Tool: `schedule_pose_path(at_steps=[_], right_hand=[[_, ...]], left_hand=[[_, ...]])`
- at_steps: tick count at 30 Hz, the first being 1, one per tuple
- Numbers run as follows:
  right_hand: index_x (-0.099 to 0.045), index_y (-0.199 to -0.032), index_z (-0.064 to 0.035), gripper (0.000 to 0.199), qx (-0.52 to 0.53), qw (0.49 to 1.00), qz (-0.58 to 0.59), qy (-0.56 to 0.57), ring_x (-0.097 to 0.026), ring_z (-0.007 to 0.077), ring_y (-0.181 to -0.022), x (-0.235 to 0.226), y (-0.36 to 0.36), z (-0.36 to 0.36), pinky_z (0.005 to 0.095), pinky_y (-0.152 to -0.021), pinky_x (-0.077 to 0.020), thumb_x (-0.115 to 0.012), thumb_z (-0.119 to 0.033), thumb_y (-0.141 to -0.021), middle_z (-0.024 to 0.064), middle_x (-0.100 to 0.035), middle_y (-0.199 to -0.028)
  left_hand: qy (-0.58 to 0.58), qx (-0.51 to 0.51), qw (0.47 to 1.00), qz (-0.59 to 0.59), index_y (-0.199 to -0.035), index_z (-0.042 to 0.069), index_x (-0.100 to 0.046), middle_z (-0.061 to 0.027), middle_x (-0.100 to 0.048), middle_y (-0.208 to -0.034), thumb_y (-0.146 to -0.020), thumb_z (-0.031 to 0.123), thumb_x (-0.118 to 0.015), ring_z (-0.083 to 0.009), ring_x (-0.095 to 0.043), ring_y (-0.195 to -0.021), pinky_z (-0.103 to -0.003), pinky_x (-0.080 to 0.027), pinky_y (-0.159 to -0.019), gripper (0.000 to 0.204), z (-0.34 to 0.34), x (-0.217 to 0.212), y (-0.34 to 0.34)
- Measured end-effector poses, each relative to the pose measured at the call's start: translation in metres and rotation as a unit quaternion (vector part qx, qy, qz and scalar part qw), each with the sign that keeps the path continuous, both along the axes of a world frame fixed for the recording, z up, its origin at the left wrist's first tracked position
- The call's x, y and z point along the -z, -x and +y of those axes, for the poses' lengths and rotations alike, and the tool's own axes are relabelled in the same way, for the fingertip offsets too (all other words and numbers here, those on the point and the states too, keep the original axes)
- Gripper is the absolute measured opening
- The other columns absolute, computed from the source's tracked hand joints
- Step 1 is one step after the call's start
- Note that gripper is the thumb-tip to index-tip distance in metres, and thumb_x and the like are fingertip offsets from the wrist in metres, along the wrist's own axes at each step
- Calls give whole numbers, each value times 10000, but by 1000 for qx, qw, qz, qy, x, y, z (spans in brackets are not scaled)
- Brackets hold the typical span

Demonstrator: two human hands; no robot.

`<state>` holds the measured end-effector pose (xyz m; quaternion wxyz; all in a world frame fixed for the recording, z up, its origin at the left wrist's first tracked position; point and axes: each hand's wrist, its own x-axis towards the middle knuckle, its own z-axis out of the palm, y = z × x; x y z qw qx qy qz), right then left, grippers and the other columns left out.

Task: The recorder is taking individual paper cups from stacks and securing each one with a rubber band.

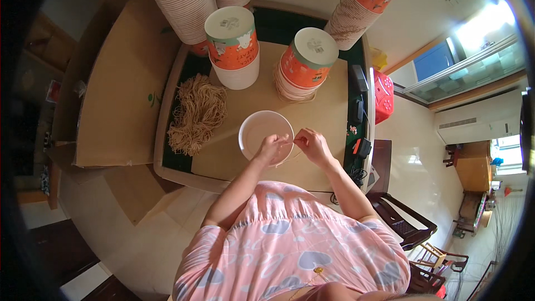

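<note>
A white paper bucket (249,132) stands mouth up at the near middle of the table, its inside showing. My left hand (273,149) is over its near right rim, fingers pinched together. Just right of the rim, my right hand (313,146) is also closed in a pinch, its fingertips close to those of the left. A thin strand of twine (291,159) shows by the rim below the hands; both seem to hold it, though the fingers cover most of it. A loose heap of tan twine (199,112) lies on the table's left side.
Upside-down stacks of orange-banded paper buckets (233,56) (306,67) stand behind, the right one with twine around its base. Taller stacks (184,8) (356,14) rise at the back corners. Left is a big cardboard box (120,83); right are small black devices (362,147) and a red stool (383,97).
</note>
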<state>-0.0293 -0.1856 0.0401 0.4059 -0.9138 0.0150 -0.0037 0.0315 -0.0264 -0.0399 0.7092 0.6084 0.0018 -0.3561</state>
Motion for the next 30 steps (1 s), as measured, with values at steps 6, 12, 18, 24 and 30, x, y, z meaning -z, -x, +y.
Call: schedule_pose_path(at_steps=[6,12,18,24,30], right_hand=[[-613,-808,-36,74,28,999,-36,-7,-573,229,-630,8,11,22,321,-579,-478,-665,-77,-775,98,-554,-763],[-627,-836,-57,65,2,997,-68,38,-600,270,-699,17,20,33,350,-615,-499,-646,-70,-775,103,-555,-799],[-624,-848,-39,65,5,998,-58,18,-608,275,-727,20,22,31,344,-641,-512,-632,-43,-783,116,-560,-816],[-626,-887,-20,56,59,989,-4,-137,-626,177,-733,33,20,26,288,-633,-506,-581,-30,-855,90,-609,-845],[-623,-889,-1,92,164,943,79,-278,-598,101,-657,49,23,24,251,-590,-486,-620,-85,-851,51,-646,-732]], left_hand=[[8,168,956,239,-733,94,-576,69,-335,-489,-911,380,-519,-49,-267,-360,-225,-176,-335,341,14,-16,-6],[18,136,945,297,-625,153,-505,75,-300,-489,-901,267,-561,-43,-228,-367,-222,-154,-338,304,12,-2,-6],[56,95,944,311,-670,115,-534,74,-337,-531,-892,171,-572,-37,-257,-392,-209,-171,-345,232,10,0,-4],[178,60,942,278,-776,44,-598,43,-483,-597,-875,102,-583,-34,-423,-479,-174,-294,-408,116,17,0,0],[-88,44,947,-305,-810,42,-628,-38,-610,-721,-790,58,-651,-143,-599,-611,-296,-483,-563,34,17,-29,16]])
